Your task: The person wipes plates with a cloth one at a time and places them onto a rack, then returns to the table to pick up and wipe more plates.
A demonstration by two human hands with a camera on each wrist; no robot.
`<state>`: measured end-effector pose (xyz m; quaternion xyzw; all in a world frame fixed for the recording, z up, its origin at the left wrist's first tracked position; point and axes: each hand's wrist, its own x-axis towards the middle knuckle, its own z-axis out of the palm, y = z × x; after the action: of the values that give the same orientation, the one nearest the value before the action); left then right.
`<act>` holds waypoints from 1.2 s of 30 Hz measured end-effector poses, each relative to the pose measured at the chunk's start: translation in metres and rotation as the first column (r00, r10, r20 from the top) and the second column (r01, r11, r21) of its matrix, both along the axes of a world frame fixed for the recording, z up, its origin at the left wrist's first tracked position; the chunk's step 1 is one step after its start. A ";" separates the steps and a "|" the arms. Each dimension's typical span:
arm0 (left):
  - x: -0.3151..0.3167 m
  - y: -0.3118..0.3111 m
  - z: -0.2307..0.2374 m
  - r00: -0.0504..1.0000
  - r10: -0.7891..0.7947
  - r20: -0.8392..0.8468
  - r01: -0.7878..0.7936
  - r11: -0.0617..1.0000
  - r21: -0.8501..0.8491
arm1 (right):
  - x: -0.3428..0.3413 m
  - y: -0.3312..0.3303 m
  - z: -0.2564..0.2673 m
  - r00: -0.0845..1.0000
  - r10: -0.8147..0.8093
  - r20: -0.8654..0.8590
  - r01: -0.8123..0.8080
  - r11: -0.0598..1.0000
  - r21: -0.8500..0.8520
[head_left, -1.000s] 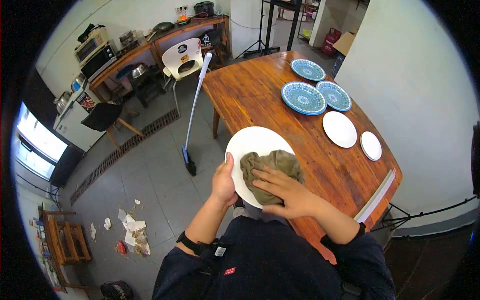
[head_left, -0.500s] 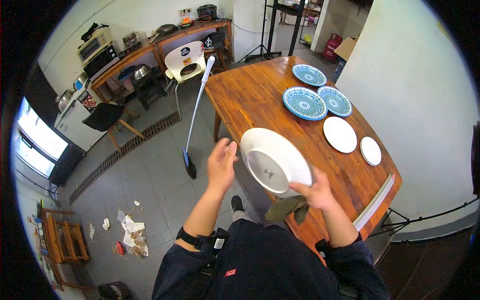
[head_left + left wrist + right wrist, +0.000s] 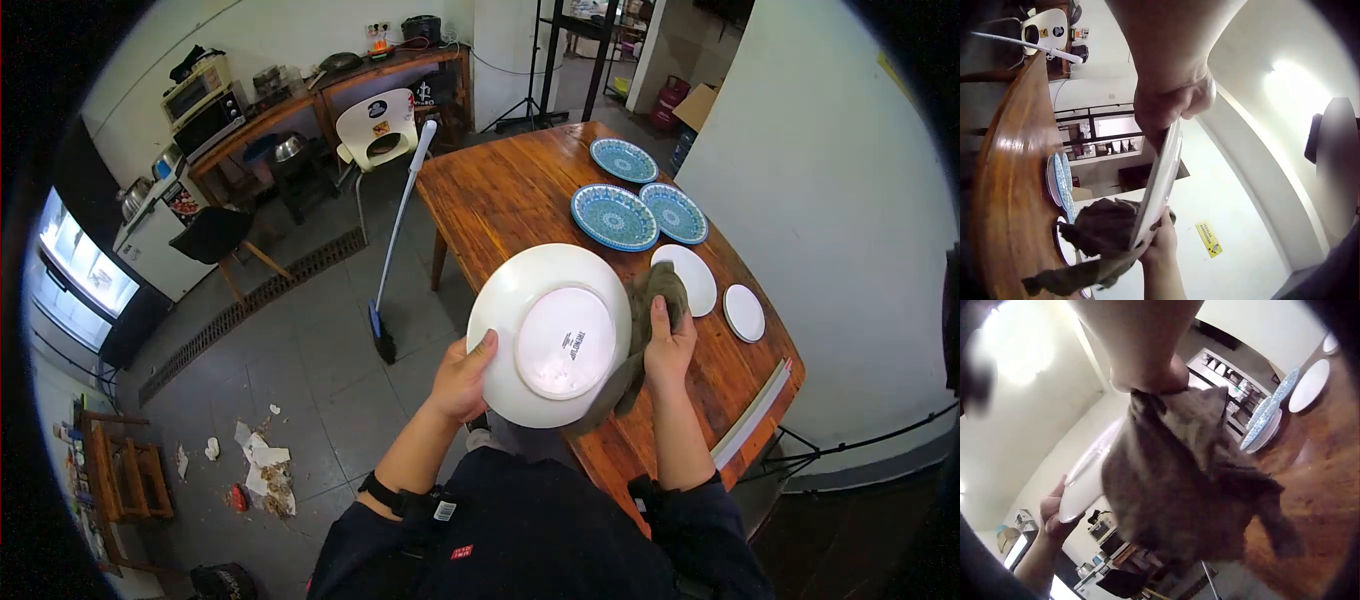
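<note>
A white plate (image 3: 505, 300) is held up with its printed underside toward the head camera. My left hand (image 3: 463, 382) grips its left rim, thumb on the underside. At the right rim, my right hand (image 3: 671, 348) holds an olive-green cloth (image 3: 668, 287) between thumb and fingers; part of the cloth lies behind the plate. In the left wrist view the plate (image 3: 1159, 181) is seen edge-on, with the cloth (image 3: 1107, 226) on its far side. The cloth (image 3: 1175, 481) hangs loosely from my right hand (image 3: 1150, 378) in the right wrist view.
Three blue patterned plates (image 3: 614, 218) and white plates (image 3: 743, 312) stand on the wooden table (image 3: 500, 190). A long pale strip (image 3: 748, 415) lies at its right edge. A long-handled brush (image 3: 400, 220) leans at the left corner; scraps (image 3: 268, 468) litter the floor.
The plate has turned from its face to its underside. My left hand let go and grips the rim again; my right hand, with the cloth, has moved up and right.
</note>
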<state>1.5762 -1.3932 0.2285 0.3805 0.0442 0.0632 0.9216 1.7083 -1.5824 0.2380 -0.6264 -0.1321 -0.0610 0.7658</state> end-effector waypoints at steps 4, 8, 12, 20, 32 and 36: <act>0.005 -0.017 -0.004 0.992 -0.018 -0.123 0.038 0.987 0.157 | -0.011 0.027 0.023 0.812 0.266 0.520 0.224 0.681 -0.697; 0.013 -0.021 -0.004 0.985 0.012 -0.174 0.011 0.991 0.130 | -0.014 0.046 0.020 0.725 0.491 0.483 0.091 0.627 -0.774; 0.018 -0.018 -0.014 0.982 0.033 -0.186 -0.036 0.999 -0.012 | -0.034 0.057 0.011 0.638 0.645 0.421 -0.002 0.548 -0.837; 0.020 -0.020 -0.012 0.995 0.031 -0.090 -0.045 0.986 -0.158 | -0.051 0.048 0.013 0.475 0.769 0.428 -0.078 0.521 -0.850; 0.030 -0.024 -0.018 0.999 -0.006 -0.050 -0.003 0.985 -0.172 | -0.067 -0.009 -0.006 0.489 0.764 0.421 -0.023 0.493 -0.870; 0.036 -0.027 -0.020 0.994 0.065 -0.083 -0.081 0.976 -0.203 | -0.063 -0.026 -0.023 0.506 0.739 0.445 -0.020 0.525 -0.851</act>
<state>1.6119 -1.4206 0.2087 0.2832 0.0996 0.0774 0.9507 1.6452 -1.6086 0.2155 -0.7375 -0.6113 -0.0692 0.2786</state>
